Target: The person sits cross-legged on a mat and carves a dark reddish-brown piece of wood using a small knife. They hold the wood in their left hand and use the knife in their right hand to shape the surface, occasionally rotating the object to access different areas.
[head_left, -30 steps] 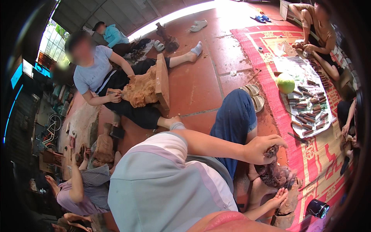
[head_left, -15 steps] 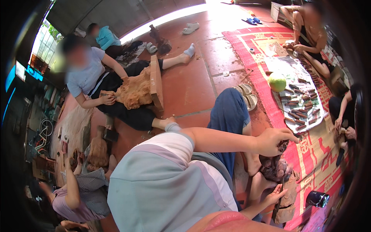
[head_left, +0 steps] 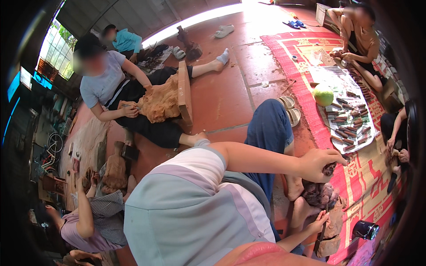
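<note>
My left hand (head_left: 316, 165) reaches across at the right of the view, its fingers curled over a dark brown lump of carved wood (head_left: 329, 169). Just below it, close to my bare feet, sits a dark carving (head_left: 320, 195) with a knobbly, rounded surface. Whether the lump and this carving are one piece, I cannot tell. My right hand (head_left: 318, 222) is lower, beside a lighter wooden block (head_left: 333, 226), with its fingers closed round a thin dark chisel-like tool (head_left: 320, 241). The tool's upper end points at the carving's lower edge.
Several wooden-handled chisels (head_left: 348, 128) and a green round fruit (head_left: 323, 95) lie on a white sheet over the red mat (head_left: 306, 106). A dark cup (head_left: 365, 229) stands at lower right. Sandals (head_left: 290, 111) lie beyond my knee. Several people sit around, one with a large carving (head_left: 162, 99).
My left hand has shifted slightly right with the dark lump. The fingers of my right hand have drawn in closer round the tool. The whole view has moved a little.
</note>
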Demonstrator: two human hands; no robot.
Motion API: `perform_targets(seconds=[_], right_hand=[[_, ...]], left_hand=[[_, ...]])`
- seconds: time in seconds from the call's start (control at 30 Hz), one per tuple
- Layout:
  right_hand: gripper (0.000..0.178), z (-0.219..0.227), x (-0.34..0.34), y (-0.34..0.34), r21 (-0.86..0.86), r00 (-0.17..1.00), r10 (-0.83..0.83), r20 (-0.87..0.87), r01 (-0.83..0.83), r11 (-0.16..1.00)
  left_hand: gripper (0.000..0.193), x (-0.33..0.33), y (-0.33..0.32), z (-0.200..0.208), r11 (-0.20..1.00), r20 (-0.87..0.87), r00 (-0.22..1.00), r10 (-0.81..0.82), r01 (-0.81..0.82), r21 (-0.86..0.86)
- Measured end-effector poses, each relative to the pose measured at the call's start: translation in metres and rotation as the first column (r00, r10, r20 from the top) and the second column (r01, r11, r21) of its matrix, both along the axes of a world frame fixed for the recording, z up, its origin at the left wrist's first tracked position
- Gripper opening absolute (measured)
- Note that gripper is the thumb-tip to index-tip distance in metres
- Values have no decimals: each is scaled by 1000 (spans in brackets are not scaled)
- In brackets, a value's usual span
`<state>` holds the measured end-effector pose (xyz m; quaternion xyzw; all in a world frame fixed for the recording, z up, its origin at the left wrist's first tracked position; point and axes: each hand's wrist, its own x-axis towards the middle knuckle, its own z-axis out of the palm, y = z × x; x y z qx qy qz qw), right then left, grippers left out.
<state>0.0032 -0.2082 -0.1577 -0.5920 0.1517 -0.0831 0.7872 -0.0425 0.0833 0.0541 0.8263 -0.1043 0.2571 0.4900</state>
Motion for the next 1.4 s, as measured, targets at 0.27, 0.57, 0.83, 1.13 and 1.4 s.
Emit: perform_targets(seconds=[0.27, 0.57, 0.83, 1.13, 1.4], right_hand=[[26, 5, -3, -4, -171, 994, -45, 95, 61, 983], [15, 13, 5, 1, 74, 987, -122, 103, 114, 991], [13, 3, -7, 8, 238, 994, -107, 14, 100, 966], [11, -1, 1, 11, 267, 998, -53, -18, 56, 962], [11, 4, 3, 15, 274, 995, -99, -4, 97, 957]], left_hand=[[56, 18, 4, 6, 993, -25, 992, -121, 121, 1], [88, 30, 22, -32, 927, -82, 966, -246, 210, -310], [73, 16, 13, -7, 957, -80, 972, -222, 201, -208], [47, 18, 15, -6, 962, -104, 971, -214, 191, -194], [48, 17, 13, -10, 966, -200, 960, -196, 153, -209]])
